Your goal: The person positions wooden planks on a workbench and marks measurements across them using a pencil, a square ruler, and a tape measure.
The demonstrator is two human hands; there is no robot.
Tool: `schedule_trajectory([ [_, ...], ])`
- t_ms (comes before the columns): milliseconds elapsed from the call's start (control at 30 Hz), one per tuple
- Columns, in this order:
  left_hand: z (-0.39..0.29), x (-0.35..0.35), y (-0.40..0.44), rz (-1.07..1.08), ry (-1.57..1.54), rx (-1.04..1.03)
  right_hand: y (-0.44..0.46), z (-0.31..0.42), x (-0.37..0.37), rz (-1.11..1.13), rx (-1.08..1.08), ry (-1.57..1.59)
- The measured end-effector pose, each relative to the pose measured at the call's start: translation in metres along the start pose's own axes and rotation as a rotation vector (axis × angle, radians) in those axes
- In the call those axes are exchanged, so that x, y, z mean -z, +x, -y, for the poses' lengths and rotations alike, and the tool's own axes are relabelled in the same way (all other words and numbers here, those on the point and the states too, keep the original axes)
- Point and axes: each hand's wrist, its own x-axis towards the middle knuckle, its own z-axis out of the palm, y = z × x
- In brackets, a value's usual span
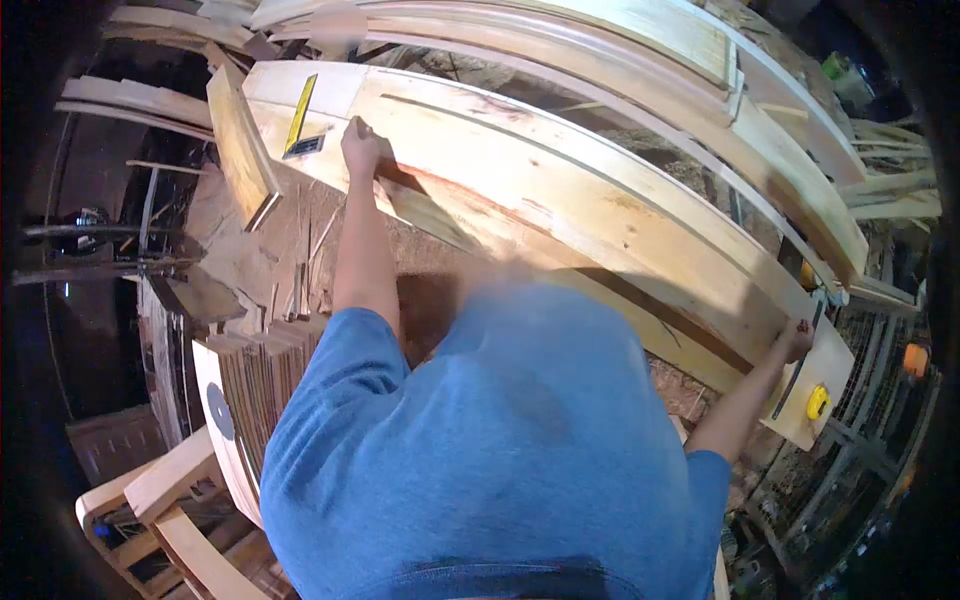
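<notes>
A long pale wooden board (600, 215) runs diagonally across the bench. At its left part my left hand (362, 150) rests over the near edge, fingers curled; what they hold is hidden. Left of it lies a yellow-bladed square (301, 112) with a dark handle. My right hand (797, 340) is at the right end, fingers closed beside a thin dark strip (797, 370); whether it grips anything is unclear. A yellow tape measure (818, 402) lies below that hand on the pale wood.
A short thick plank (240, 150) juts out at the left. Long boards (640, 60) lie beyond the work. Stacked thin wooden pieces (265, 375) and a wooden frame (185, 530) stand at lower left. An orange object (915, 360) is at far right.
</notes>
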Motion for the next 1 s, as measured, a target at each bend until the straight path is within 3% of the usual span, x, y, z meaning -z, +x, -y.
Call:
schedule_trajectory([
  [100, -0.009, 0.005, -0.005, -0.005, -0.094, 0.056, 0.012, -0.01, -0.008, 0.037, -0.099, 0.074],
  [200, -0.009, 0.007, -0.006, -0.008, -0.05, 0.064, 0.01, -0.015, -0.007, -0.108, 0.052, 0.099],
  [333, -0.005, 0.006, -0.006, -0.013, -0.103, 0.107, -0.003, 0.012, 0.014, -0.093, -0.071, 0.12],
  [433, -0.004, 0.007, -0.01, -0.077, -0.222, 0.125, 0.0, -0.003, 0.02, -0.151, -0.082, 0.196],
  [500, -0.001, 0.013, -0.006, -0.14, -0.517, 0.28, 0.002, -0.018, 0.029, -0.243, -0.094, 0.273],
  [567, -0.018, 0.024, -0.008, -0.269, -0.688, 0.305, -0.009, -0.049, 0.037, -0.435, 0.47, 0.733],
  [633, -0.001, 0.037, -0.008, -0.165, -1.098, 0.477, -0.02, -0.07, 0.065, -0.387, 0.387, 0.399],
  [667, 0.026, 0.038, -0.007, -0.117, -1.175, 0.395, -0.027, -0.079, 0.082, -0.359, 0.349, 0.229],
  [700, 0.001, 0.055, -0.023, -0.176, -1.107, 0.509, -0.014, -0.127, 0.077, -0.166, 0.285, 0.565],
  [767, -0.012, 0.064, -0.039, -0.2, -1.098, 0.445, 0.01, -0.215, 0.068, 0.108, -0.009, 1.281],
  [833, 0.003, 0.058, -0.046, -0.132, -1.166, 0.47, -0.036, -0.161, 0.082, -0.375, 0.163, 0.647],
  [900, -0.009, 0.069, -0.056, -0.071, -1.285, 0.563, -0.067, -0.123, 0.111, -0.133, -0.258, 1.221],
  [1000, 0.003, 0.066, -0.058, -0.133, -1.229, 0.55, -0.087, -0.098, 0.124, -0.109, -0.161, 1.198],
])
